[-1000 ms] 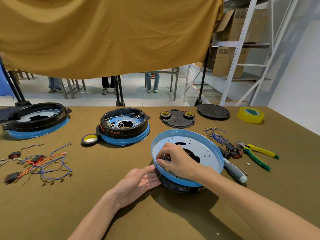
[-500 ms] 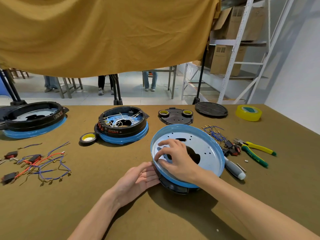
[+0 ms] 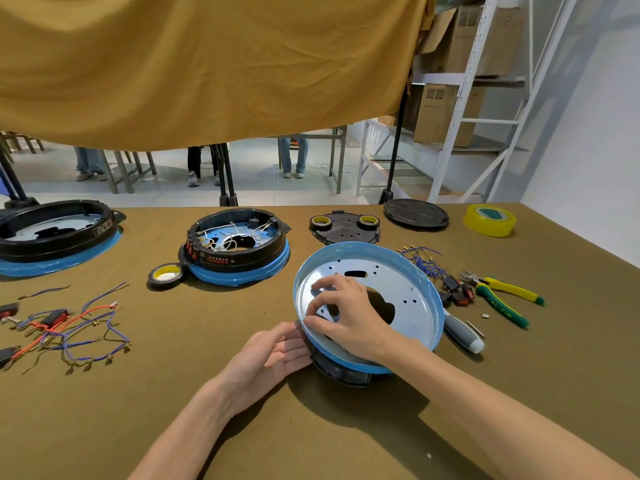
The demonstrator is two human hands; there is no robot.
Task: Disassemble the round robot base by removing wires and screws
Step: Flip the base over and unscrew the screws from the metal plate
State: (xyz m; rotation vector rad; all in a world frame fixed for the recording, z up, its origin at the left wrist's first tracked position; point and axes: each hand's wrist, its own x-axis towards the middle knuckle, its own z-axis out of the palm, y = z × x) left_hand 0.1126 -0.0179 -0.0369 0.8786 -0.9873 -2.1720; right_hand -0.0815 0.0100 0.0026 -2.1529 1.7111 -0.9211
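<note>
Our right hand [image 3: 349, 320] reaches into the tilted round robot base [image 3: 408, 289], its grip curled, fingertips on the pale metal plate near the left rim; whether they pinch a screw we cannot tell. Our left hand [image 3: 273, 358] lies open, palm up, fingers straight against the base's lower left edge. The base rests on the tabletop [image 3: 173, 410], blue rim raised towards us, black underside touching the cloth. Just right of it lie a grey-handled screwdriver [image 3: 462, 332], loose blue wires [image 3: 424, 263] and yellow-green pliers [image 3: 502, 296]. Beyond it stand a second wired base [image 3: 239, 244] and a tape roll [image 3: 165, 274]; far left, removed wires [image 3: 72, 327].
</note>
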